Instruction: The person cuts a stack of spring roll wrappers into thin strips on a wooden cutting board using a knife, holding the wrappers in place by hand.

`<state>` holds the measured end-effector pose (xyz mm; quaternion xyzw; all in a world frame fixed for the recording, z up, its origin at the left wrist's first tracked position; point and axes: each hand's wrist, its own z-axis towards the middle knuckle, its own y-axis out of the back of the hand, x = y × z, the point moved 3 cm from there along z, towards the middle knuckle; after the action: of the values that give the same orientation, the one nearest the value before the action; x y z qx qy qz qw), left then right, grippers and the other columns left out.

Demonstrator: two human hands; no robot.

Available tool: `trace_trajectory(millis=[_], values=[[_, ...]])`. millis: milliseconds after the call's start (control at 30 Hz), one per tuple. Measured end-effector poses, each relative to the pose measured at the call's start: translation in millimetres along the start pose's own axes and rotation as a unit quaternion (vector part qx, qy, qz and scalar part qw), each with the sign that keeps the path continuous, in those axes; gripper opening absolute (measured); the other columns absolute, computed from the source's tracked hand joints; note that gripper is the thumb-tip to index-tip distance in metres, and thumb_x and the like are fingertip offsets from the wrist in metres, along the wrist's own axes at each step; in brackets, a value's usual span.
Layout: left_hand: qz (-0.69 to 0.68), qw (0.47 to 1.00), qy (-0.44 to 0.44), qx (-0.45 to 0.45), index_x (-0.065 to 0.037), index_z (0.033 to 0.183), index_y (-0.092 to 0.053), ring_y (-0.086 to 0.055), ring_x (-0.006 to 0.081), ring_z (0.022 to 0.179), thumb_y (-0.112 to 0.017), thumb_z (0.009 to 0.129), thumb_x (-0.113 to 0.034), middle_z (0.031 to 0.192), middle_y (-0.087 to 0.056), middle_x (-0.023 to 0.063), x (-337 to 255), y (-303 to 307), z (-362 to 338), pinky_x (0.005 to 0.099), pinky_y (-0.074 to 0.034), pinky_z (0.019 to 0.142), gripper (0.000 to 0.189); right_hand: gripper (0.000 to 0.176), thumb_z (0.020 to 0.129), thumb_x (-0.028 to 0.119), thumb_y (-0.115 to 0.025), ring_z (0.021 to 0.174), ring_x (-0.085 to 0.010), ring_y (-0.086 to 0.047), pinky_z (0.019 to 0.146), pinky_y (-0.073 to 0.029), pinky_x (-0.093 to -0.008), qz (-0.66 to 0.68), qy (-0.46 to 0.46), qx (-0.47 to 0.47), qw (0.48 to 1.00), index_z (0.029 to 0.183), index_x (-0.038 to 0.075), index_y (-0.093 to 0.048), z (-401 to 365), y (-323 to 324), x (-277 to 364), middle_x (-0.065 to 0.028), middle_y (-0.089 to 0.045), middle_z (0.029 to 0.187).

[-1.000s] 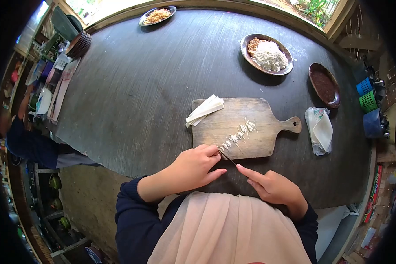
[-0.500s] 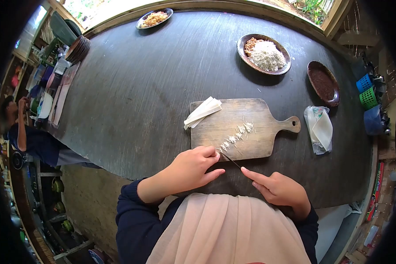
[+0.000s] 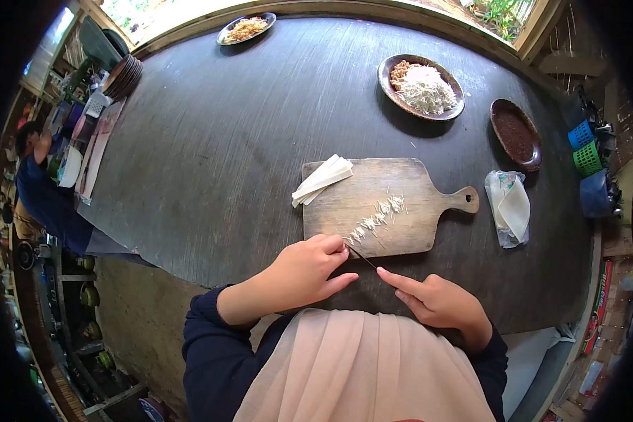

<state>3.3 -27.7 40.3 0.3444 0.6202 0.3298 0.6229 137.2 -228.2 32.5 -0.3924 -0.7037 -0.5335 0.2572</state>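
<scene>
Worktop (image 3: 225, 141): dark, round, wood grain; carries the cutting board (image 3: 359, 204) w/ everything else set around it.
Co-worker (image 3: 46, 200): dark-blue sleeve, far left of board, off the worktop's edge.
Cutting board: pale wood, handle pointing right, lies flat towards the near side.
Left hand (image 3: 306, 271): at board's near-left corner; fingers curled together, tips down on board's near edge, thumb out to the right. What's under the tips is hidden, can't tell if they clamp anything.
Right hand (image 3: 436, 302): just off board's near edge, to the right of the left hand; fingers closed on the knife (image 3: 362, 257), index laid straight along it.
Plate of white shreds (image 3: 383, 83): beyond board, well apart, some brown bits on its left side.
Brown dish (image 3: 494, 112): beyond board's handle end, dark red-brown filling.
Far plate (image 3: 269, 20): far beyond board's left side, at the worktop's rim.
Plastic bag (image 3: 510, 207): just right of board's handle, crumpled, not touching.
White strips (image 3: 322, 179): stacked on board's far-left corner, overhanging the edge.
Shred row (image 3: 376, 219): mid-board, runs diagonally towards the left fingertips.
Knife: thin dark blade, tip on board's near edge, beside the left fingertips.
</scene>
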Motion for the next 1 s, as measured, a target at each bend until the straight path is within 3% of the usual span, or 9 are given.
trace_trajectory(millis=[167,233,567,1000], values=[[0.004,1.0,-0.006,-0.009,0.002,0.101,-0.068,-0.064,0.026,0.089,-0.07,0.091,-0.029,0.098,-0.063,0.0099,1.2,-1.8,0.3,0.0341,-0.055,0.077,0.033,0.056,0.097,0.01,-0.057,0.045,-0.0353,-0.053,0.049,-0.045,-0.0412,0.011,0.013,-0.027,1.0,0.15,0.019,-0.043,2.4,-4.7,-1.3,-0.0196,-0.055,0.059],[0.002,0.999,-0.031,-0.024,0.003,0.094,-0.067,-0.062,0.0256,0.088,-0.066,0.092,-0.034,0.094,-0.059,0.01,1.7,-3.0,0.5,0.0344,-0.054,0.076,0.037,0.058,0.097,0.013,-0.055,0.044,-0.0365,-0.052,0.048,-0.044,-0.045,0.001,0.007,-0.008,1.0,0.152,0.021,-0.039,0.0,-3.0,-1.4,-0.0203,-0.052,0.054],[0.01,1.0,-0.003,-0.016,0.002,0.101,-0.068,-0.065,0.0262,0.088,-0.069,0.092,-0.027,0.099,-0.064,0.0098,1.9,-2.6,0.8,0.0347,-0.055,0.076,0.03,0.058,0.097,0.013,-0.055,0.045,-0.0382,-0.054,0.049,-0.044,-0.046,-0.002,-0.006,0.034,0.999,0.153,0.019,-0.038,-10.8,7.1,-1.1,-0.0217,-0.054,0.055],[0.015,1.0,-0.013,-0.016,0.002,0.1,-0.069,-0.065,0.0261,0.088,-0.068,0.093,-0.023,0.099,-0.064,0.0097,2.8,-3.0,-0.3,0.0346,-0.055,0.077,0.026,0.055,0.098,0.016,-0.056,0.044,-0.0381,-0.051,0.05,-0.044,-0.0454,0.008,-0.018,-0.009,1.0,0.151,0.024,-0.042,-2.2,-1.2,-3.3,-0.0215,-0.052,0.054]])
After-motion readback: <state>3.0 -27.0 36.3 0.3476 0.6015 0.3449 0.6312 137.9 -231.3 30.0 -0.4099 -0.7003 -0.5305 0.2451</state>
